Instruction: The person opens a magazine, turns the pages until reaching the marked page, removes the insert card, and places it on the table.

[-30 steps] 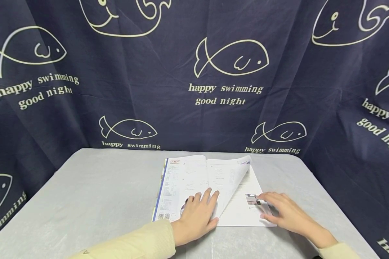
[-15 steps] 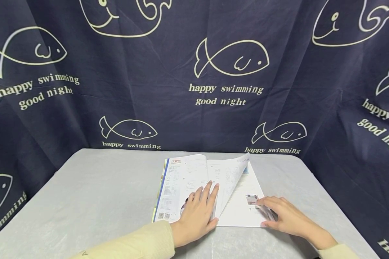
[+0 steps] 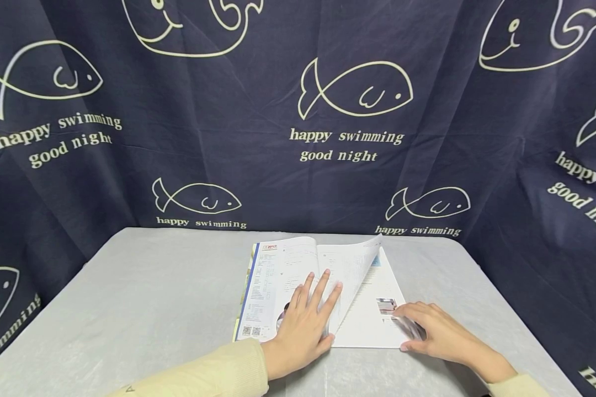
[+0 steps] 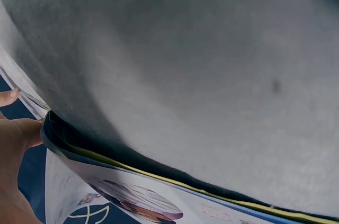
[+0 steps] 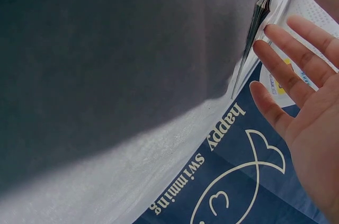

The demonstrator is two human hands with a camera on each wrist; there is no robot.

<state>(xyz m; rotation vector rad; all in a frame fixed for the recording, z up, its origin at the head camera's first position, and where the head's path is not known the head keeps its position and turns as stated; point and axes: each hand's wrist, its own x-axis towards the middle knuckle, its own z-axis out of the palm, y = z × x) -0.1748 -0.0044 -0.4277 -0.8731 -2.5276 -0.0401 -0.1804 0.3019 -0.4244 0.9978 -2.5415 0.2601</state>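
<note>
An open book [image 3: 367,325] with a blue-edged left side lies at the table's centre front. Fingers spread, my left hand [image 3: 300,325] presses on its left half beside the spine. A leaf [image 3: 350,270] on the right side curls up and leftward, baring the page beneath, which carries a small photo [image 3: 386,306]. My right hand [image 3: 439,331] pinches the lower right corner, thumb near the bottom edge and fingers along the side. In the right wrist view several page edges [image 5: 263,7] bunch between that thumb and the fingers. The left wrist view catches the book's curved spine end [image 4: 53,134] by the left thumb.
A pale grey cloth [image 3: 154,286] covers the table under the book. Around it hangs a dark blue curtain [image 3: 258,138] with fish drawings and lettering, close behind the table's far edge.
My left fingers have spread wider and shifted slightly up the page. The curled leaf's top corner has risen a little. My right hand has drawn its thumb and fingers in on the corner.
</note>
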